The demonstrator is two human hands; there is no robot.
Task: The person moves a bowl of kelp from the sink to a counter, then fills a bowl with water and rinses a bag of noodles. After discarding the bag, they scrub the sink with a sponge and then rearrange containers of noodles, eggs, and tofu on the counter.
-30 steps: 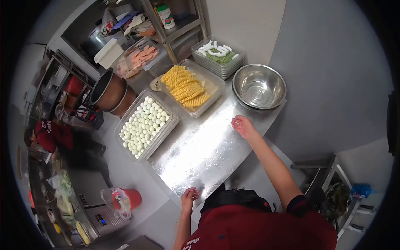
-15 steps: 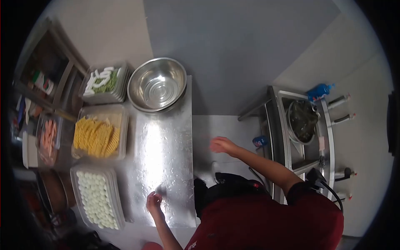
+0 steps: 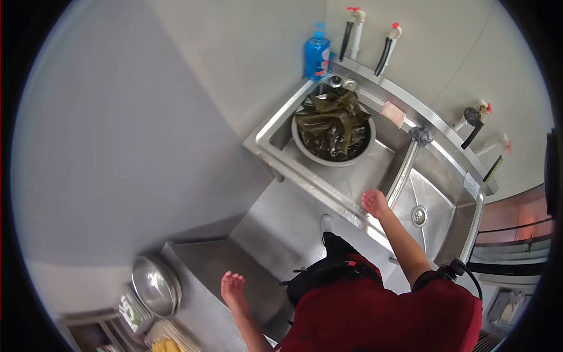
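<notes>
My left hand [image 3: 233, 286] hangs over the edge of the steel worktable [image 3: 202, 293], holding nothing, its fingers loosely curled and apart. My right hand [image 3: 374, 202] is in front of the double sink [image 3: 316, 190], near the divider between the two basins. It is empty too, fingers loosely bent and open. Ahead of it, in the left sink basin, stands a grey bowl [image 3: 369, 144] heaped with dark green, wet, kelp-like sheets [image 3: 331, 123]. The right sink basin [image 3: 431, 193] shows its drain.
A blue soap bottle [image 3: 316, 56] stands at the sink's back corner. A pink sponge [image 3: 393, 113] and a steel scourer [image 3: 420, 135] lie on the sink rim. Taps [image 3: 388, 50] line the wall. Steel bowls [image 3: 155, 284] and food tubs [image 3: 135, 314] sit at lower left.
The view has swung right, from the worktable with food tubs to the sink. My body has turned, and my right hand is now at the sink's front. Both hands stay empty.
</notes>
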